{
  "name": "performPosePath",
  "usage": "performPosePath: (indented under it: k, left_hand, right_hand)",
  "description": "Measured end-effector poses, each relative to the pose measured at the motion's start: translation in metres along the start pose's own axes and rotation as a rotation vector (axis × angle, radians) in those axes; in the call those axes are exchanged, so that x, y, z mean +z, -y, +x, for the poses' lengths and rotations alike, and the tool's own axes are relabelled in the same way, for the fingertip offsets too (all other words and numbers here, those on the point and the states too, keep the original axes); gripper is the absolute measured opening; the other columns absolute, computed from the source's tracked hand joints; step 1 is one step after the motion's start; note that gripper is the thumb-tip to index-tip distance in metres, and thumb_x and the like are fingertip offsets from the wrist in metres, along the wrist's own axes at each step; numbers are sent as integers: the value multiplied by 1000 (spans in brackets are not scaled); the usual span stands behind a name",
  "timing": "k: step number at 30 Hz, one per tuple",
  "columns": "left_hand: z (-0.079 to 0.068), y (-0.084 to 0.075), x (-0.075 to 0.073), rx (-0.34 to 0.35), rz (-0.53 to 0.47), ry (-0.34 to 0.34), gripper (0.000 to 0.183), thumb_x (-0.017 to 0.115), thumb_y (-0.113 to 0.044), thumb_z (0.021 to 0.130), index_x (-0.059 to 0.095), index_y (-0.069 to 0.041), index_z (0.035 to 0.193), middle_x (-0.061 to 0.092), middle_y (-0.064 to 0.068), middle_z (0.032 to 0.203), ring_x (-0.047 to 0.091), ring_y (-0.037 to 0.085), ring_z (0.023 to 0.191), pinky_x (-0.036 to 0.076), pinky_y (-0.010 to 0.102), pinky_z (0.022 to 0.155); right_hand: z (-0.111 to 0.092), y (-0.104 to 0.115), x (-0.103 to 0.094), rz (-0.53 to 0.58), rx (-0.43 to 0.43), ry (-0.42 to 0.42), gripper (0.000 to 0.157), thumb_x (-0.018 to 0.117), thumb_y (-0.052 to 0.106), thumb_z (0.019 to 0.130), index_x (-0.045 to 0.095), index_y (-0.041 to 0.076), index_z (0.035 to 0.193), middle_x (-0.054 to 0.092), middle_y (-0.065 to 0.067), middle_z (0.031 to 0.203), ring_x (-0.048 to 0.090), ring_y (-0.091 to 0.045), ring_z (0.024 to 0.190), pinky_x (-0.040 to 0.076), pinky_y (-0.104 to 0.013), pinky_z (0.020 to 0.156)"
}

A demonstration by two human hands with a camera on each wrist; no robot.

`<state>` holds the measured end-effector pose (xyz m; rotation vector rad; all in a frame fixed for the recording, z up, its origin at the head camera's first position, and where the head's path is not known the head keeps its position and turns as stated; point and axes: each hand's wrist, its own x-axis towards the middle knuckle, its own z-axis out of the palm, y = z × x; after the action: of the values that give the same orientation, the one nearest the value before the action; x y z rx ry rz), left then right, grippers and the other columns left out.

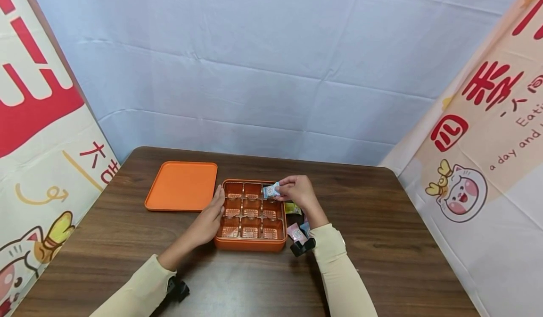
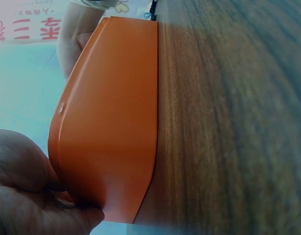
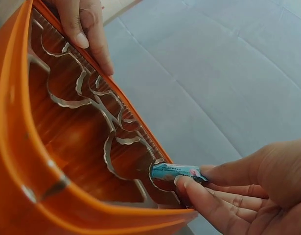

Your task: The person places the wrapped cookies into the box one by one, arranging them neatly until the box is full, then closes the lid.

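Observation:
An orange box [image 1: 250, 245] with a clear divided insert stands on the table. My left hand [image 1: 209, 218] lies along its left side, fingers fairly straight, touching the rim; the left wrist view shows this hand [image 2: 28, 191] at a corner of the box wall [image 2: 111, 107]. Between thumb and fingers, my right hand [image 1: 299, 192] pinches a small blue wrapped candy [image 1: 270, 191] above the back right compartment. Up close in the right wrist view, the candy [image 3: 172, 171] sits at the compartment's edge, its far end partly inside.
Left of the box lies a flat orange lid [image 1: 184, 185]. Beside the box's right wall are a yellow-green wrapped candy [image 1: 292, 208], a pink one [image 1: 296, 233] and a blue one, partly hidden by the right wrist. A pale cloth [image 1: 254, 72] hangs behind the wooden table [image 1: 373, 232].

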<state>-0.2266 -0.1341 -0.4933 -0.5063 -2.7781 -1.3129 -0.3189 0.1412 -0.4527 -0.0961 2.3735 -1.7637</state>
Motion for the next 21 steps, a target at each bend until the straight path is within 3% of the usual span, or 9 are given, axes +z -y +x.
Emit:
performPosePath:
  k: [21]
  left_hand:
    - [-1, -1, -2, -22, 7, 21, 57, 35, -2, 109, 9, 10, 157, -3, 22, 166, 8, 40, 152, 14, 56, 120]
  right_hand:
    - [-1, 0, 5, -53, -35, -33, 13, 70, -2, 93, 73, -7, 104, 75, -21, 87, 71, -21, 60, 60, -33, 60]
